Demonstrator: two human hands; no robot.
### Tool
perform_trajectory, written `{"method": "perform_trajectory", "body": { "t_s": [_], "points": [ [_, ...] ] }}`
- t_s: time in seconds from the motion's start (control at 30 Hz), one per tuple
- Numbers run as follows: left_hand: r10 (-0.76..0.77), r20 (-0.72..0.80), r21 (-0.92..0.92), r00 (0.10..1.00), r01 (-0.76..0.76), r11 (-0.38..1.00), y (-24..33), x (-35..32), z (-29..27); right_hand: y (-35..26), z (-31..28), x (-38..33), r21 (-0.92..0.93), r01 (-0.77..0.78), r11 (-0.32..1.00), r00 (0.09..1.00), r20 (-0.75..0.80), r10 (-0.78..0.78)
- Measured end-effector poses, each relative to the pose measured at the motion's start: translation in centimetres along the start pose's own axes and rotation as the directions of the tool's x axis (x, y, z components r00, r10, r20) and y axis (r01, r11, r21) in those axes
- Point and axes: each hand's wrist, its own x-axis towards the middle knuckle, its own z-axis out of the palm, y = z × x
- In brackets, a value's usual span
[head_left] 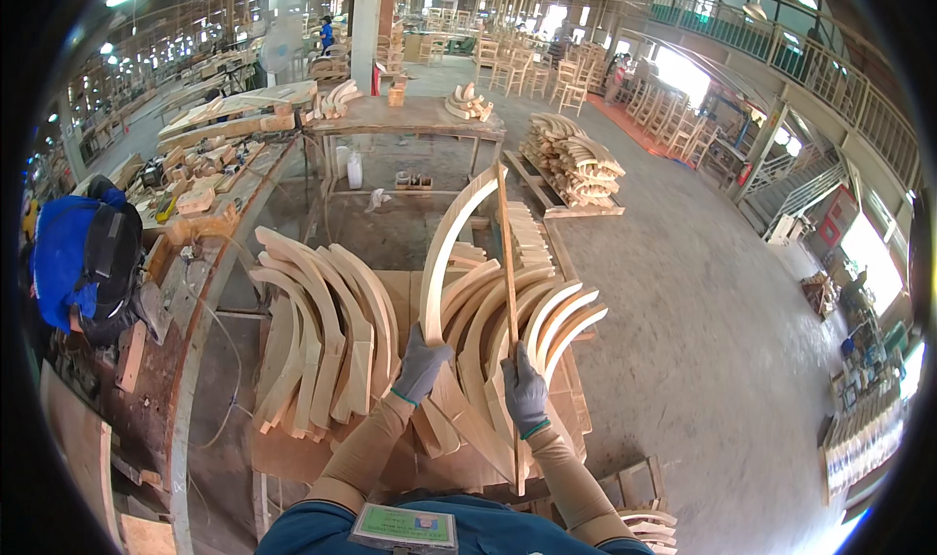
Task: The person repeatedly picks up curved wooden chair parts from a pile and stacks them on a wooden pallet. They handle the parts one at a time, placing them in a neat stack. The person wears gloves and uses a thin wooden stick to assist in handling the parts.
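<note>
Curved wooden piece (444, 247) rises from your closed left hand (422, 365) above the stacked curved parts (322, 330), while your right hand (525, 391) clasps a thin straight stick (508, 291) just beside it, seemingly gauging its arc.

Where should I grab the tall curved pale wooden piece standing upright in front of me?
Probably at its lower end, from the left, as the left hand does now. The tall curved pale wooden piece arcs up and rightward, and the right hand holds a thin straight wooden stick against its right.
</note>
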Motion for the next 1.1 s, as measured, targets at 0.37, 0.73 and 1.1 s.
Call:
{"method": "perform_trajectory", "body": {
  "t_s": [0.37, 0.73, 1.1],
  "points": [
    [0.066, -0.021, -0.036, 0.998, -0.066, 0.997, -2.3, 2.0, 0.7, 1.8, 0.1, 1.4, 0.066, 0.119, 0.991, 0.989, -0.097, -0.112],
    [-0.468, 0.106, 0.093, 0.877, 0.460, 0.883, -10.3, 8.5, 3.7, 10.3, -6.1, 1.0, 0.138, -0.352, 0.926, 0.935, -0.001, 0.356],
    [-0.408, 0.130, 0.607, 0.904, 0.253, 0.754, -18.8, 12.0, 10.0, 15.6, -5.0, 1.5, 0.205, -0.603, 0.771, 0.798, 0.146, 0.585]
  ]
}}
